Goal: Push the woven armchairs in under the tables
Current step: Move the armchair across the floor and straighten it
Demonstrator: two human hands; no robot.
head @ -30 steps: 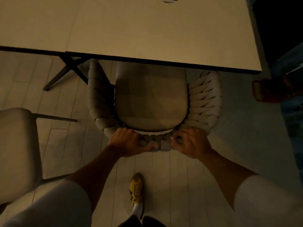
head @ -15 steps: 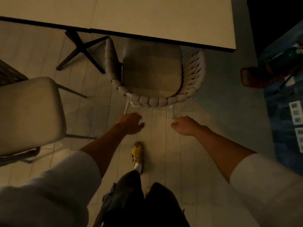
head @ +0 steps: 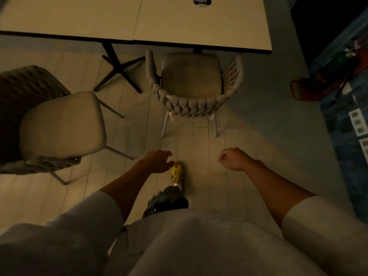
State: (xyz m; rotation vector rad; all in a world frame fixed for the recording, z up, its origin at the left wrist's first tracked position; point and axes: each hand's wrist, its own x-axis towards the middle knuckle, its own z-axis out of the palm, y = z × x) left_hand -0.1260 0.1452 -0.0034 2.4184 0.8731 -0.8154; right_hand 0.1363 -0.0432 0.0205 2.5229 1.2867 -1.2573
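Woven armchair (head: 192,82) sat at 12 o'clock, front at table (head: 179,22) edge; left hand (head: 157,161) loose, empty; right hand (head: 233,158) fisted, empty.

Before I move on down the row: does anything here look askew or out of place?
Yes. The left woven armchair stands out on the floor, turned at an angle to the tables and not tucked under. The right woven armchair sits square, its seat front under their edge.
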